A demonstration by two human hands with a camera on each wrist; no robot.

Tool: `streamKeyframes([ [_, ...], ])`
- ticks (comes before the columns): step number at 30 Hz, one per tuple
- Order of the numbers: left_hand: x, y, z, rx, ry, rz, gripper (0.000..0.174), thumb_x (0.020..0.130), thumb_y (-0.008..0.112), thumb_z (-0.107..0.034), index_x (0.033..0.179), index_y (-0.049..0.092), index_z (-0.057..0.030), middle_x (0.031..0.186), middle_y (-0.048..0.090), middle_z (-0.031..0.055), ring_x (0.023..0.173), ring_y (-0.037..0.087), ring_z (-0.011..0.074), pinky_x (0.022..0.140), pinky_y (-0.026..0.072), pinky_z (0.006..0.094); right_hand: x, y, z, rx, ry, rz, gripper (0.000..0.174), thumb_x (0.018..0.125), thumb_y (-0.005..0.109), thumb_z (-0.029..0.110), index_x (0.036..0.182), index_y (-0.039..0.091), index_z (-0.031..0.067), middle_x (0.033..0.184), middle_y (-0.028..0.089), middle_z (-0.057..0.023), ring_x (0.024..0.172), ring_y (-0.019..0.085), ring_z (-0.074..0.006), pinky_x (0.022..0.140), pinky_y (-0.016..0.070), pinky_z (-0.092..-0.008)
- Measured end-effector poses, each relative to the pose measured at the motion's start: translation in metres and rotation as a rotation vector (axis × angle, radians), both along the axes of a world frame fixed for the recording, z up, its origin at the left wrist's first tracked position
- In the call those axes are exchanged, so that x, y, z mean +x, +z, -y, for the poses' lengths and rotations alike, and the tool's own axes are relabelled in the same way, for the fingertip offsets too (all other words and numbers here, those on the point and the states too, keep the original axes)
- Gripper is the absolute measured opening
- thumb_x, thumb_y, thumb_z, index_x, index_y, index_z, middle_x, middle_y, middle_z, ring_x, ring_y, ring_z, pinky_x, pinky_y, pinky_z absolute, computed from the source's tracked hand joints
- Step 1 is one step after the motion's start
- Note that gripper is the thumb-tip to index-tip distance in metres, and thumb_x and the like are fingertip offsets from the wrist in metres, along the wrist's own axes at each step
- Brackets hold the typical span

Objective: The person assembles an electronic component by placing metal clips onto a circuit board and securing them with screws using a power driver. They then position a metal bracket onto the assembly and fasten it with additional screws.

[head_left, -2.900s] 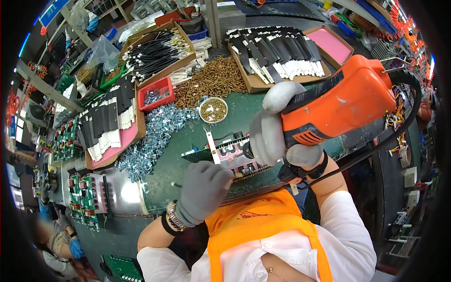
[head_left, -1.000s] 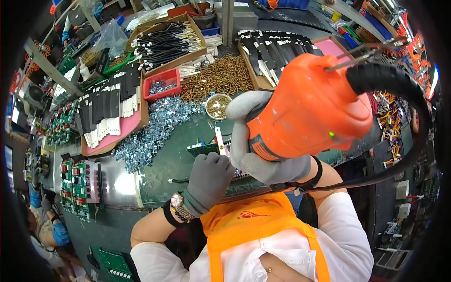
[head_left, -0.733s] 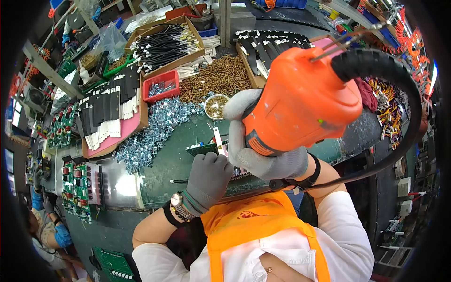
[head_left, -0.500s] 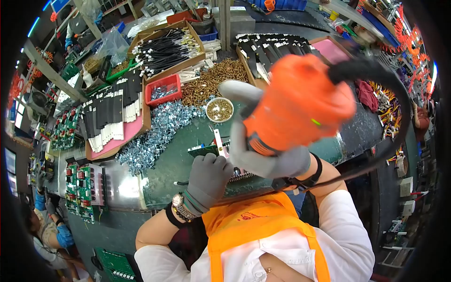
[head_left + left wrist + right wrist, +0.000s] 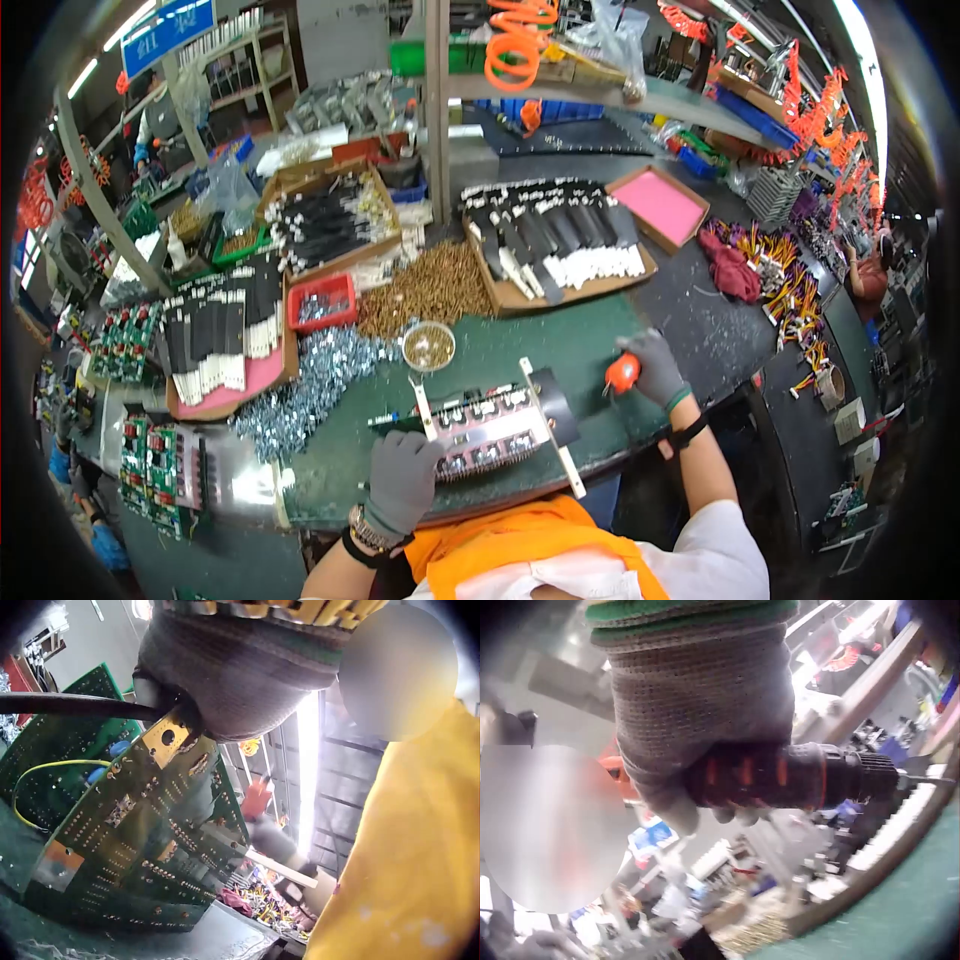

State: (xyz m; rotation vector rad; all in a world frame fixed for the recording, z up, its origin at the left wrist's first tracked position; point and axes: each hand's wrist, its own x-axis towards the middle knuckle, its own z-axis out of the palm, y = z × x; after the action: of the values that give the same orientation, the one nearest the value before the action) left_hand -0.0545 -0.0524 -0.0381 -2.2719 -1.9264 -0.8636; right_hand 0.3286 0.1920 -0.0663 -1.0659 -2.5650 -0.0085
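We find the green-matted bench bearing a circuit board near its front edge. Behind it lie a small bowl of brass screws, a loose heap of screws, silver clips, a red tray and a cardboard box of strips.

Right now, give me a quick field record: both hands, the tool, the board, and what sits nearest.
left hand: grey-gloved, grips the near-left edge of the green circuit board
right hand: grey-gloved, grips the orange-and-black electric screwdriver, off to the board's right
board: on the green bench mat, apart from the tool
nearby: small round bowl of brass screws behind the board
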Motion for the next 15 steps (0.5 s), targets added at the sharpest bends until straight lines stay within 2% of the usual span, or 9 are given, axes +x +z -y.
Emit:
streamKeyframes([
  [1,0.000,-0.001,0.000,0.026,-0.001,-0.014,0.023,0.072,0.061,-0.007,0.093,0.065,-0.0154,0.081,0.054,0.0048,0.081,0.052,0.0265,0.070,0.0392,0.0408,0.005,-0.011,0.007,-0.026,-0.134,0.151,0.051,0.067,0.067,0.004,0.117,0.061,0.0098,0.102,0.060,-0.0124,0.100,0.053,-0.0340,0.096,0.0404,-0.0421],
  [2,0.000,-0.002,-0.001,0.022,0.003,0.017,0.024,0.070,0.062,-0.006,0.093,0.065,-0.0150,0.081,0.055,0.0053,0.082,0.053,0.0269,0.070,0.0396,0.0407,0.005,-0.016,0.014,-0.102,-0.199,0.115,0.054,0.068,0.067,0.005,0.121,0.058,0.0080,0.113,0.059,-0.0144,0.110,0.053,-0.0345,0.102,0.0382,-0.0418],
  [4,0.000,-0.002,-0.002,0.018,-0.009,0.026,0.026,0.069,0.062,-0.005,0.093,0.065,-0.0146,0.082,0.056,0.0058,0.082,0.053,0.0274,0.071,0.0400,0.0406,-0.032,0.016,0.042,-0.411,-0.107,-0.480,0.054,0.071,0.068,0.008,0.124,0.056,0.0067,0.122,0.056,-0.0160,0.119,0.049,-0.0346,0.106,0.0357,-0.0430],
  [6,0.000,-0.002,-0.001,-0.008,0.024,0.066,0.028,0.067,0.061,-0.004,0.093,0.065,-0.0129,0.083,0.057,0.0058,0.082,0.053,0.0279,0.072,0.0406,0.0402,-0.080,0.056,0.070,-0.452,0.141,-0.530,0.058,0.075,0.071,0.017,0.128,0.052,0.0045,0.125,0.054,-0.0166,0.123,0.047,-0.0345,0.106,0.0352,-0.0442],
  [8,0.000,0.001,0.004,-0.033,-0.007,0.056,0.025,0.072,0.062,-0.007,0.097,0.065,-0.0097,0.086,0.058,0.0074,0.083,0.053,0.0298,0.073,0.0417,0.0402,-0.124,0.076,0.084,-0.366,0.506,-0.327,0.071,0.075,0.075,0.027,0.135,0.045,0.0041,0.131,0.049,-0.0172,0.126,0.043,-0.0350,0.108,0.0324,-0.0441],
  [10,0.007,0.012,0.009,0.061,0.078,0.305,0.019,0.082,0.062,-0.011,0.100,0.068,-0.0082,0.093,0.059,0.0136,0.087,0.055,0.0324,0.077,0.0452,0.0402,-0.156,0.083,0.098,-0.237,0.610,-0.021,0.089,0.071,0.077,0.040,0.142,0.035,0.0050,0.137,0.043,-0.0184,0.130,0.039,-0.0363,0.109,0.0298,-0.0440],
  [11,-0.002,0.005,0.018,0.062,0.061,0.258,0.039,0.080,0.070,-0.021,0.114,0.060,-0.0038,0.106,0.060,0.0146,0.099,0.057,0.0296,0.086,0.0467,0.0399,-0.166,0.080,0.102,-0.224,0.596,-0.042,0.089,0.071,0.077,0.040,0.142,0.035,0.0050,0.137,0.043,-0.0184,0.130,0.039,-0.0363,0.109,0.0298,-0.0440],
  [13,-0.001,0.011,0.032,0.123,0.117,0.307,0.035,0.083,0.064,-0.020,0.112,0.061,-0.0018,0.107,0.060,0.0164,0.098,0.057,0.0319,0.086,0.0457,0.0404,-0.184,0.068,0.107,-0.158,0.592,0.247,0.100,0.067,0.078,0.049,0.145,0.031,0.0066,0.140,0.040,-0.0190,0.131,0.037,-0.0364,0.110,0.0286,-0.0440],
  [15,-0.007,-0.002,0.048,0.157,0.223,0.488,0.038,0.085,0.058,-0.022,0.113,0.059,0.0036,0.111,0.058,0.0203,0.099,0.056,0.0326,0.088,0.0450,0.0380,-0.194,0.064,0.108,-0.139,0.589,0.243,0.101,0.066,0.078,0.049,0.145,0.031,0.0066,0.139,0.040,-0.0190,0.130,0.039,-0.0359,0.109,0.0296,-0.0440],
])
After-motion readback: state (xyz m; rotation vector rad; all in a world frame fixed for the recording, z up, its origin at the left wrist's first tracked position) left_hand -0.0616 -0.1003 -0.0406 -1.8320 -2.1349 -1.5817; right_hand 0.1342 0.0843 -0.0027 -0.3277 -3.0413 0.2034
